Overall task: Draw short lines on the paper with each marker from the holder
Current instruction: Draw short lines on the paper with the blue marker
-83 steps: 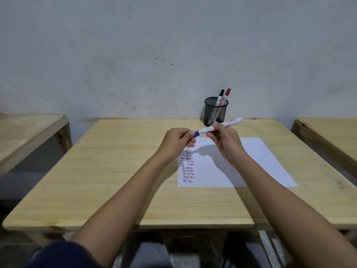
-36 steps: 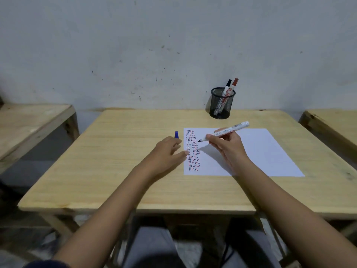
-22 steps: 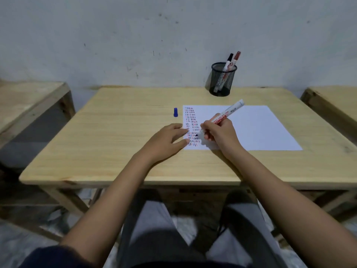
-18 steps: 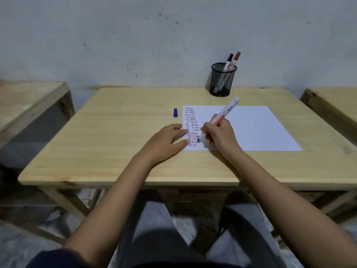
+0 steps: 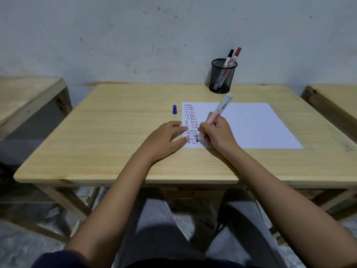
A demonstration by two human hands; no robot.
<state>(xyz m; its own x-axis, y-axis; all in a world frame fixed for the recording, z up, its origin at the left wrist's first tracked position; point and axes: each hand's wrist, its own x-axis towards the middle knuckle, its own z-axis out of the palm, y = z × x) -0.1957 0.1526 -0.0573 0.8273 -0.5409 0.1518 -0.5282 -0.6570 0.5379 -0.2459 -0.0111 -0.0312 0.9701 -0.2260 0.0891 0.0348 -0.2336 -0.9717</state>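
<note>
A white sheet of paper [image 5: 251,124] lies on the wooden table [image 5: 116,132], with columns of short red, blue and black lines [image 5: 190,117] down its left side. My right hand [image 5: 216,134] grips an uncapped white marker [image 5: 220,111], its tip touching the paper near the bottom of the lines. My left hand [image 5: 164,140] rests flat on the table, fingertips on the paper's left edge. The marker's blue cap [image 5: 174,109] stands on the table left of the paper. A black mesh holder [image 5: 223,76] at the back holds a black-capped marker [image 5: 229,55] and a red-capped marker [image 5: 237,53].
Two other wooden tables flank this one, the left table [image 5: 25,97] and the right table [image 5: 336,101]. A grey wall [image 5: 135,35] rises directly behind the holder. My legs are under the table's front edge.
The blue cap was pulled off and set on the table. My left hand went down flat by the paper. My right hand brought the marker down to the lower part of the lines.
</note>
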